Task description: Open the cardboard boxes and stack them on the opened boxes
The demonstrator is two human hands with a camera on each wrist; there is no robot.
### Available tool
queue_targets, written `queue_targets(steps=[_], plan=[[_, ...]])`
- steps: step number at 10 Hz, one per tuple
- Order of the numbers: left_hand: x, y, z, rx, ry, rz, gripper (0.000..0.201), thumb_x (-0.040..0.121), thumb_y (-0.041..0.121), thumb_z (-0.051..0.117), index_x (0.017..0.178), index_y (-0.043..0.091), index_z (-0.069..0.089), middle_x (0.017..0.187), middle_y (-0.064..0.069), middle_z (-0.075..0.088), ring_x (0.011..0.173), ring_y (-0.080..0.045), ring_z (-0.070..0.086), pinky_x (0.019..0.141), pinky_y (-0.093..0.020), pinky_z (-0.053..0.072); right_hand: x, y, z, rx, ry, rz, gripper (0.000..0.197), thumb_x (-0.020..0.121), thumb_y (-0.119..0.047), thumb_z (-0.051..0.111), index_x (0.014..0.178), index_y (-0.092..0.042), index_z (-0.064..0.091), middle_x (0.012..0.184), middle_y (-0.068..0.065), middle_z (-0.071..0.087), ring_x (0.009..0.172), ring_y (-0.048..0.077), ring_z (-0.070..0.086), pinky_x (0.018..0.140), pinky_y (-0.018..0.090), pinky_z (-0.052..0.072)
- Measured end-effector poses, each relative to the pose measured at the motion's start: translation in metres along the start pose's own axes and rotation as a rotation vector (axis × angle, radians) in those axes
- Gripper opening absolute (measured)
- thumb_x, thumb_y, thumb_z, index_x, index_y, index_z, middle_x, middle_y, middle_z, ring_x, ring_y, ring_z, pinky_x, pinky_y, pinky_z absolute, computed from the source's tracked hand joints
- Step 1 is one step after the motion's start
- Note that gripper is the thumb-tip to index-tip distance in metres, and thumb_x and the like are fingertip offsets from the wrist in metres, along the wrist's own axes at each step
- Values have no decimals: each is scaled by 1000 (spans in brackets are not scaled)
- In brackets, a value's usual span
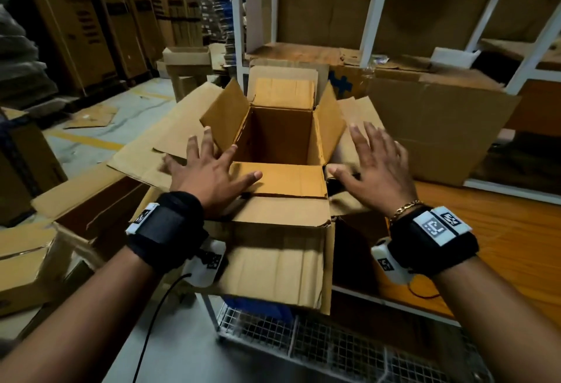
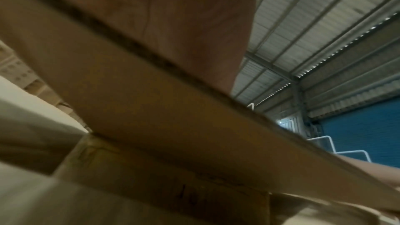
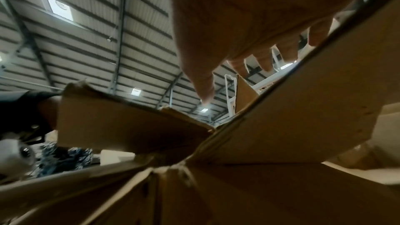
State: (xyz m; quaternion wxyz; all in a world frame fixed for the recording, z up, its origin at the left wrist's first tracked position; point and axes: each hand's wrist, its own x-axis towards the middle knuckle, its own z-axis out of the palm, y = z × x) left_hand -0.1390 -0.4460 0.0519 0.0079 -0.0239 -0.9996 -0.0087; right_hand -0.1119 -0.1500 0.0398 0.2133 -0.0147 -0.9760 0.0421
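One cardboard box (image 1: 282, 200) standing open at centre, all four flaps splayed outward, resting on the flattened cardboard (image 1: 145, 151) in front of the white shelving (image 1: 373, 18). Left hand (image 1: 209, 176) hovering with fingers spread over the near-left flap, possibly touching it; right hand (image 1: 376, 167) hovering flat and spread beside the right flap, gripping nothing. Seemingly finishing the opening of this box. Still waiting, by the look of things: further boxes (image 1: 100, 209) lying at the left.
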Motion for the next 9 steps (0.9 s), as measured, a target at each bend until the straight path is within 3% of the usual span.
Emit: queue_targets(steps=[1, 2, 3, 5, 7, 8, 9], plan=[[-2, 10, 11, -11, -36, 76, 90, 73, 91, 15, 151, 48, 3, 159, -1, -29, 147, -32, -19, 107, -73, -1, -7, -6, 7, 15, -7, 3, 96, 85, -72, 44, 153, -39, -15, 165, 1, -12, 152, 29, 1, 120, 51, 12], [-3, 14, 29, -133, -139, 73, 89, 71, 91, 14, 149, 53, -2, 160, 1, -24, 146, -30, -23, 109, -74, 2, -13, -1, 21, 15, -182, 17, 82, 89, -75, 28, 152, -45, -14, 166, 1, 4, 151, 30, 9, 118, 54, 15], [-4, 16, 38, -186, -119, 67, 88, 72, 91, 17, 147, 54, -9, 161, 1, -23, 145, -28, -26, 109, -71, 6, -17, 6, 31, 35, -254, 90, 82, 87, -80, 19, 153, -42, -10, 164, 5, 15, 150, 30, 12, 118, 52, 16], [-8, 23, 28, -165, -155, -5, 85, 76, 88, 22, 147, 53, -10, 161, 2, -21, 147, -27, -21, 112, -69, 8, -19, 8, 23, -88, -322, 73, 89, 83, -83, 21, 155, -38, -6, 162, 8, 19, 148, 37, 16, 116, 56, 17], [-16, 37, 5, -80, -231, -104, 83, 82, 83, 23, 153, 42, 7, 164, 1, 0, 151, -26, 1, 115, -66, 8, -37, 47, -9, -80, -424, -96, 81, 88, -77, 23, 156, -36, 5, 166, -1, 8, 151, 26, 12, 119, 53, 12], [-27, 46, -7, -252, -211, -128, 86, 83, 75, 42, 154, 30, 21, 161, -6, 20, 146, -29, 24, 117, -52, 23, -53, 83, -22, -61, -454, -166, 78, 91, -75, 22, 157, -34, 9, 166, -3, 6, 152, 23, 9, 120, 52, 10], [-41, 60, -24, -399, -45, -115, 81, 87, 67, 49, 152, 23, 28, 155, -9, 35, 138, -30, 39, 112, -44, 34, -66, 121, -37, 0, -422, -138, 76, 91, -75, 23, 156, -36, 16, 166, -5, 9, 152, 22, 10, 118, 50, 12]])
